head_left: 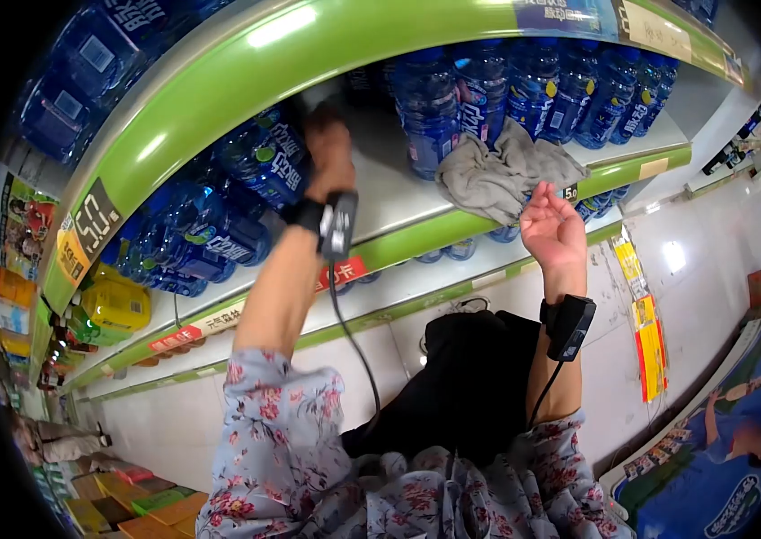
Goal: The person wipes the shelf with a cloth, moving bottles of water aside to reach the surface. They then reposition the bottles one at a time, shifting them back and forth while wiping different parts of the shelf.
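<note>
My left hand reaches into the shelf beside a blue-labelled bottle; it is blurred, its fingertips are in shadow, and I cannot make out whether it holds anything. My right hand is at the shelf's front edge, palm up with its fingers loosely curled and apart, just below a grey cloth. The cloth lies crumpled on the shelf edge, in front of upright blue bottles. Bare shelf surface shows between the two groups of bottles.
A green-edged upper shelf curves above my hands. Yellow bottles stand at the left. Below is a lower shelf with more bottles. A printed blue display is at the lower right. A person's legs show at the far left.
</note>
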Motion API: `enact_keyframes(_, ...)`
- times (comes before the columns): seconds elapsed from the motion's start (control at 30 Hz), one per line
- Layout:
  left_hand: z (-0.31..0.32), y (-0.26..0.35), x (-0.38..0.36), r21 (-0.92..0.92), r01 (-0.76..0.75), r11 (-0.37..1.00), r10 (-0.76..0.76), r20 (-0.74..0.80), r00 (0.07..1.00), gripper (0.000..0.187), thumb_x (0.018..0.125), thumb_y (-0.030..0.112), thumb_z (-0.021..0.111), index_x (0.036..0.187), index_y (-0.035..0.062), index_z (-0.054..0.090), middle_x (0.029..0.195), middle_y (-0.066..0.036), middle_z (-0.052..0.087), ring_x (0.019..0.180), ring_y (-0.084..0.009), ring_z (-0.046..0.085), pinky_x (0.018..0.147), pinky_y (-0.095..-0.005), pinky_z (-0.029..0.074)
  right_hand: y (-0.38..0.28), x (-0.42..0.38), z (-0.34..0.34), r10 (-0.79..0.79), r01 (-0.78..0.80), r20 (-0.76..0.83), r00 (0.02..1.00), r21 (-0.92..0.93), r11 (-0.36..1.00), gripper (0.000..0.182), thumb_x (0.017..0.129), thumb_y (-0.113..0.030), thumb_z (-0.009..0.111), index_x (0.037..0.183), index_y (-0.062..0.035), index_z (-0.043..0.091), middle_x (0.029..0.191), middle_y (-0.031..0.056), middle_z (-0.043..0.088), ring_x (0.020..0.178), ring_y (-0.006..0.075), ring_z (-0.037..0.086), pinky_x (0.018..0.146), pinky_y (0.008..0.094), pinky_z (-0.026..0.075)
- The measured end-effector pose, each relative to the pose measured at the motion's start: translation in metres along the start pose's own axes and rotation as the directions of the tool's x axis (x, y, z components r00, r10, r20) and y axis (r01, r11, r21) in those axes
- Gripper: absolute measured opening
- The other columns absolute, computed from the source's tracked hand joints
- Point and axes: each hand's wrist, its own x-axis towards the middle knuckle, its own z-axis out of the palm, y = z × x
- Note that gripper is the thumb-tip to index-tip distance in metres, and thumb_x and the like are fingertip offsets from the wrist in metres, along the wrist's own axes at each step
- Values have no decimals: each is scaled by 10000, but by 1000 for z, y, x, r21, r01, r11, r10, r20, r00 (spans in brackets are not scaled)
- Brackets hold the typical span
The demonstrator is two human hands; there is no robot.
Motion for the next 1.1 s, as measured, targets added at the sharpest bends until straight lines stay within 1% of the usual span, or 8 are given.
enact_keyframes(0.07,-29,69,-44,-773,330,542,-314,178,933,228,809,10,542,1031,23,590,942,-51,620,885,-148,585,796,-267,450,1,2,-1,-1,1,1,1000,-19,1000,167,845,-9,490,1002,-47,533,924,86,628,694,160,551,611,266,435)
enact_keyframes(0.1,-45,95,-66,-797,246,552,-167,184,969,202,830,-2,520,1017,23,592,932,-35,614,871,-122,575,789,-256,443,-1,3,-3,7,-7,9,1000,-10,1000,166,842,-7,491,997,-48,536,922,87,630,692,160,551,610,266,435)
enact_keyframes(0.2,-68,146,-103,-571,247,783,106,514,851,243,836,18,536,1072,39,588,972,-70,614,759,-112,596,713,-250,477,-4,6,-9,25,-25,12,1000,-1,1000,162,842,-9,489,989,-48,545,915,91,633,688,161,550,609,268,437)
enact_keyframes(0.33,-53,182,-108,-432,-330,839,503,388,772,439,752,33,591,1186,77,544,1105,-192,565,746,-267,642,634,-357,512,-4,6,-14,48,-48,22,999,-5,999,181,849,-18,459,997,-9,563,937,118,635,698,171,552,616,269,436)
enact_keyframes(0.53,-16,197,-100,-63,-573,817,489,603,630,477,709,34,601,1181,71,545,981,-160,595,771,-335,620,634,-401,497,-10,-1,-12,48,-49,-23,999,-60,997,123,856,-44,482,928,-30,581,904,92,638,680,153,549,589,262,436)
enact_keyframes(0.73,-76,200,-91,-455,-12,890,191,350,917,175,816,117,591,946,2,616,840,-116,639,747,-189,626,630,-325,494,-14,-9,-3,-16,14,-17,1000,-145,989,112,863,-58,493,937,-16,566,896,74,619,688,145,549,595,255,443)
enact_keyframes(0.87,-132,190,-80,-782,586,212,-185,557,810,275,907,218,511,1065,-1,561,967,-82,626,807,-175,613,720,-307,503,-6,-18,1,120,-108,101,988,-116,987,97,862,-58,502,935,-31,559,893,73,616,690,147,547,594,252,437)
enact_keyframes(1.1,-162,142,-55,-772,599,213,-436,474,765,288,900,157,524,1144,9,483,1080,-94,574,980,-218,570,839,-327,464,-5,-12,-13,85,-83,18,996,-117,990,104,863,-53,508,953,-31,555,881,85,625,685,146,559,588,250,427)
